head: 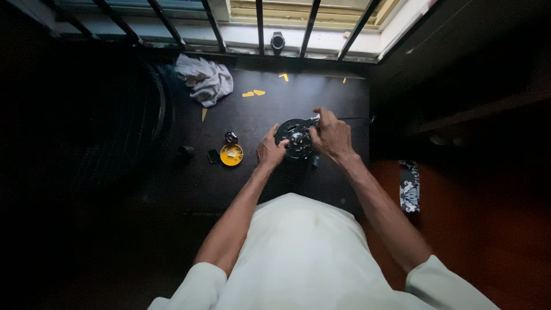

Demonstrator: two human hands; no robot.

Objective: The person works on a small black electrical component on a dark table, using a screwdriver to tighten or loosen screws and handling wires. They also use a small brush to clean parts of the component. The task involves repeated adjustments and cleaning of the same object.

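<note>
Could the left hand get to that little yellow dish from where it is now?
Probably yes. The left hand rests on the round black part, and the yellow dish lies just beside it on the dark table, with nothing between them.

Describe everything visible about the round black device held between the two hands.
The round black device lies flat on the dark table, near the barred window. It looks like dark plastic or metal with a shiny silvery hub at its centre. The left hand grips its left edge; the right hand covers its right side, holding a thin tool at its upper rim. Finer detail is too dim to tell.
</note>
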